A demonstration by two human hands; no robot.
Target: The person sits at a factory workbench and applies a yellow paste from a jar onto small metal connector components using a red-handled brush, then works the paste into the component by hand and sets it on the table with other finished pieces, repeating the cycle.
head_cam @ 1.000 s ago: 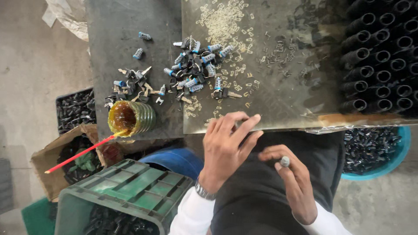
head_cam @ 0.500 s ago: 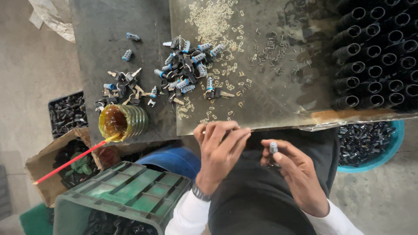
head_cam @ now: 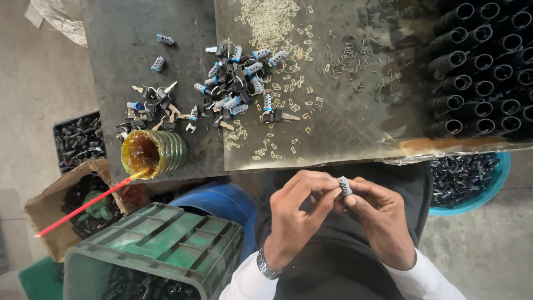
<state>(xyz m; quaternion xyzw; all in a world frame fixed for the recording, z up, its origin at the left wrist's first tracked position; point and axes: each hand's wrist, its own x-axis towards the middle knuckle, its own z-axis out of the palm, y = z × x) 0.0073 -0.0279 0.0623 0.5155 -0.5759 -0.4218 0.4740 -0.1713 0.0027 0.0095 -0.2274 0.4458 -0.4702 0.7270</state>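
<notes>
Still untouched at the far left, a green crate [head_cam: 161,244] and a ribbed jar of amber grease [head_cam: 152,153] with a red stick sit by the counter [head_cam: 139,66]. A heap of small lock cylinders and keys [head_cam: 239,83] waits there, so by my judgement most work is left. Below, the left hand [head_cam: 297,214] and right hand [head_cam: 380,219] both pinch one small lock cylinder [head_cam: 345,185] over the lap, fingertips closed on it. Black tubes [head_cam: 483,66] are stacked at the right.
</notes>
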